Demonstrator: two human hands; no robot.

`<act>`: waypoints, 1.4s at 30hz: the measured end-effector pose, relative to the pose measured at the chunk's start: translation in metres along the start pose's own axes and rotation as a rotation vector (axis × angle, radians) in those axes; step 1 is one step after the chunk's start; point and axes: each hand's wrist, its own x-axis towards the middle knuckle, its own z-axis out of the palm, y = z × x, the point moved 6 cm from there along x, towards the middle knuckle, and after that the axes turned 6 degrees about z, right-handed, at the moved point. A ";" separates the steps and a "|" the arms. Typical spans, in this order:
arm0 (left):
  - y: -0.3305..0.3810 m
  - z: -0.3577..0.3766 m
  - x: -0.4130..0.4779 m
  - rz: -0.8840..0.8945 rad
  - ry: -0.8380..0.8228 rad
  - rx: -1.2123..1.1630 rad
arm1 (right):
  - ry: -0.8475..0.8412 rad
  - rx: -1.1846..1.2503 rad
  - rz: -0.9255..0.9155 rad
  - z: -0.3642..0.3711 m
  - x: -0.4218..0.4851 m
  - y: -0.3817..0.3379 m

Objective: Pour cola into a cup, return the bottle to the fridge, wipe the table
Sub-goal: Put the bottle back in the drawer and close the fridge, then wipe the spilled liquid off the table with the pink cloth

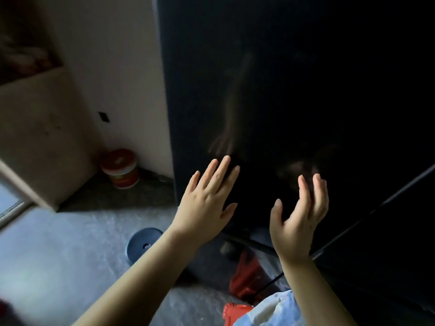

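Note:
A tall black glossy fridge (294,90) fills the right side of the head view, its door shut. My left hand (207,196) is stretched out flat, fingers spread, its fingertips at or just short of the door's left part. My right hand (299,212) is raised beside it, fingers apart and slightly curled, a little away from the door. Both hands hold nothing. Faint reflections of the hands show on the door. No cola bottle, cup or cloth is in sight.
A red-lidded tub (121,168) stands on the floor in the corner left of the fridge. A dark round disc (143,242) lies on the grey floor under my left forearm. A wooden cabinet (40,128) stands at left. Red slippers (247,276) are below.

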 end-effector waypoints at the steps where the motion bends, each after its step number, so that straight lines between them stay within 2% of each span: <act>1: -0.016 -0.004 -0.009 -0.056 -0.014 0.008 | -0.029 0.027 -0.013 0.005 -0.001 -0.011; 4: -0.067 -0.031 -0.048 -0.221 -0.046 0.054 | -0.176 0.156 -0.058 0.030 -0.006 -0.057; 8: -0.127 -0.089 -0.111 -0.435 -0.009 0.139 | -0.419 0.254 -0.117 0.069 -0.022 -0.133; 19: -0.224 -0.260 -0.370 -0.944 0.026 0.398 | -0.655 0.576 -0.463 0.107 -0.130 -0.417; 24: -0.230 -0.321 -0.495 -1.151 0.036 0.485 | -0.751 0.742 -0.633 0.095 -0.213 -0.541; 30: -0.211 -0.373 -0.608 -1.437 0.044 0.567 | -0.946 0.926 -0.810 0.064 -0.302 -0.655; 34: -0.199 -0.396 -0.658 -1.600 0.118 0.615 | -1.060 1.033 -0.906 0.056 -0.345 -0.710; 42: -0.197 -0.408 -0.736 -1.913 0.114 0.667 | -1.240 1.171 -1.134 0.066 -0.422 -0.796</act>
